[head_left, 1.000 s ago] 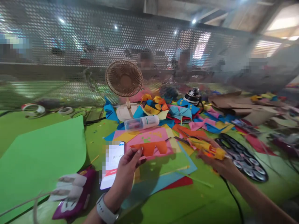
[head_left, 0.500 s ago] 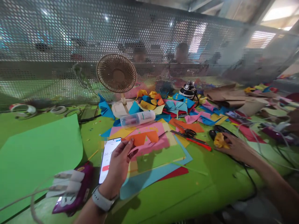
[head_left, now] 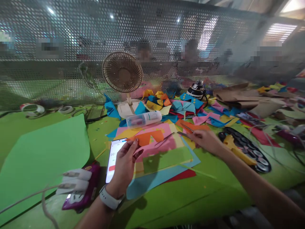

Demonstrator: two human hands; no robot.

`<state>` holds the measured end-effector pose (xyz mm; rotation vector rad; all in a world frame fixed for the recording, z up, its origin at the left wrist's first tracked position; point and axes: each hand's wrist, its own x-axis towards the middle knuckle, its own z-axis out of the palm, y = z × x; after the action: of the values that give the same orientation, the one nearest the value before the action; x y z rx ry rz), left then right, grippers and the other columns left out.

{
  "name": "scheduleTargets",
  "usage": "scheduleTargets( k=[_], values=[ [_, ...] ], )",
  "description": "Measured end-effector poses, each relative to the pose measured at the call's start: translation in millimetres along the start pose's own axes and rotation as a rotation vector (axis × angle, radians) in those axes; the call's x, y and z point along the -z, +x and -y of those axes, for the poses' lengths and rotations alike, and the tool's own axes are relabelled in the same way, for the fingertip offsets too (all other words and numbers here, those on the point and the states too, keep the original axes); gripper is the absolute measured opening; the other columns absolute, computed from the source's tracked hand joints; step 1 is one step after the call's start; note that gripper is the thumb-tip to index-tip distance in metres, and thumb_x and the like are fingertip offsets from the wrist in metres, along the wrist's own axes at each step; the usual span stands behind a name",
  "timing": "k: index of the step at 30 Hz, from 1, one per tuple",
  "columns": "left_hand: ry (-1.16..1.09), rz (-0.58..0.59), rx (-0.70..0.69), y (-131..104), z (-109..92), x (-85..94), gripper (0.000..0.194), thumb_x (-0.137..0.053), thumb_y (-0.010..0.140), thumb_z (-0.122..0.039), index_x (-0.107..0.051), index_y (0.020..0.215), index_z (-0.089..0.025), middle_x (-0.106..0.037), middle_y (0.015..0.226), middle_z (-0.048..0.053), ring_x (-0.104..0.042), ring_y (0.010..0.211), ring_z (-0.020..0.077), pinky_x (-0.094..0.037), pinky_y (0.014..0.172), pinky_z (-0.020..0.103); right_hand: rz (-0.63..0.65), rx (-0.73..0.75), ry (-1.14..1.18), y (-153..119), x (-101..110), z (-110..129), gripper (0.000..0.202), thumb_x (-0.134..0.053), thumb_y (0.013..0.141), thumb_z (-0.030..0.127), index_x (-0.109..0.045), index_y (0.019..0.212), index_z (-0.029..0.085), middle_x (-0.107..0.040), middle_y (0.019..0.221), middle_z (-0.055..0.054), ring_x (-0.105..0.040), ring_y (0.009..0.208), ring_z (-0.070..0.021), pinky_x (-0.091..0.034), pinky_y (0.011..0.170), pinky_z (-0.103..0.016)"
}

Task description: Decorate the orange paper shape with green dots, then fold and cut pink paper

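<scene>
Between the thumb and fingers of my left hand (head_left: 128, 156) is a piece of orange paper (head_left: 143, 139) with a notch cut in its lower edge. It is raised over the stacked coloured paper. My right hand (head_left: 207, 141) has its fingers drawn together over the handles of scissors (head_left: 187, 128) and a craft knife (head_left: 182, 134). Which of the two it grips, if either, is hidden. To its right a yellow glue gun (head_left: 238, 151) lies on a black tray with round wells (head_left: 262, 162). A lit phone (head_left: 114, 156) lies behind my left wrist.
A clear bottle (head_left: 144, 119) lies across the paper, in front of a small fan (head_left: 122, 73). Cut paper shapes (head_left: 157, 101) pile up at the back. At left are a green sheet (head_left: 47, 143), tape rolls (head_left: 65, 109) and a purple power strip (head_left: 81, 194) with plugs and cables.
My right hand has let go of the yellow glue gun, leaving it on the black tray, and moved left to the scissors and knife. My left hand still holds the orange paper.
</scene>
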<state>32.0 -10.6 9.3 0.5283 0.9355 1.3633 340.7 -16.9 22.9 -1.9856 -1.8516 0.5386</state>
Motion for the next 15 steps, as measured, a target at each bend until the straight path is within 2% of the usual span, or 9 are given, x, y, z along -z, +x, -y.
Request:
scheduleTargets(
  k=[2,4,7,11,15],
  values=[
    [0.005,0.002,-0.014,0.4,0.6,0.6,0.023,-0.082,0.062,-0.023,-0.065,0.077,-0.017,-0.068,0.077,-0.003,-0.064,0.069,0.0099,-0.054,0.067,0.024,0.085,0.02,-0.001,26.9,-21.4,25.7,0.061,-0.038,0.085,0.067,-0.057,0.052,0.019,-0.062,0.045,-0.004,-0.058,0.043,-0.0157,-0.042,0.047,-0.025],
    [0.012,0.002,-0.047,1.3,0.5,1.7,0.024,-0.082,0.062,-0.023,-0.065,0.077,-0.017,-0.067,0.077,-0.004,-0.064,0.069,0.0098,-0.054,0.067,0.024,0.136,0.033,0.001,46.1,-37.5,41.4,0.065,-0.035,0.085,0.069,-0.053,0.046,0.019,-0.058,0.04,-0.004,-0.055,0.038,-0.0143,-0.04,0.045,-0.025],
    [0.02,0.004,-0.117,2.6,-0.2,3.5,0.022,-0.081,0.063,-0.025,-0.065,0.077,-0.019,-0.067,0.079,-0.005,-0.064,0.069,0.0098,-0.054,0.067,0.024,0.142,0.093,-0.019,52.1,-50.1,54.0,0.062,-0.04,0.083,0.069,-0.051,0.046,0.02,-0.057,0.041,-0.003,-0.056,0.042,-0.0146,-0.038,0.046,-0.024],
    [0.021,0.01,-0.136,1.0,-0.7,3.3,0.022,-0.081,0.064,-0.026,-0.065,0.076,-0.02,-0.066,0.079,-0.006,-0.063,0.069,0.0098,-0.054,0.067,0.025,0.076,0.137,-0.057,39.3,-49.1,57.1,0.046,-0.053,0.081,0.06,-0.058,0.059,0.021,-0.064,0.054,-0.004,-0.061,0.058,-0.0192,-0.036,0.053,-0.026],
    [0.048,0.033,-0.112,-2.8,-0.1,0.9,0.021,-0.08,0.065,-0.026,-0.065,0.077,-0.019,-0.066,0.079,-0.005,-0.063,0.07,0.0102,-0.054,0.068,0.025,0.036,0.074,-0.035,43.5,-47.1,48.2,0.04,-0.05,0.084,0.058,-0.061,0.091,0.02,-0.063,0.053,-0.001,-0.061,0.051,-0.0193,-0.038,0.053,-0.027]
  ],
)
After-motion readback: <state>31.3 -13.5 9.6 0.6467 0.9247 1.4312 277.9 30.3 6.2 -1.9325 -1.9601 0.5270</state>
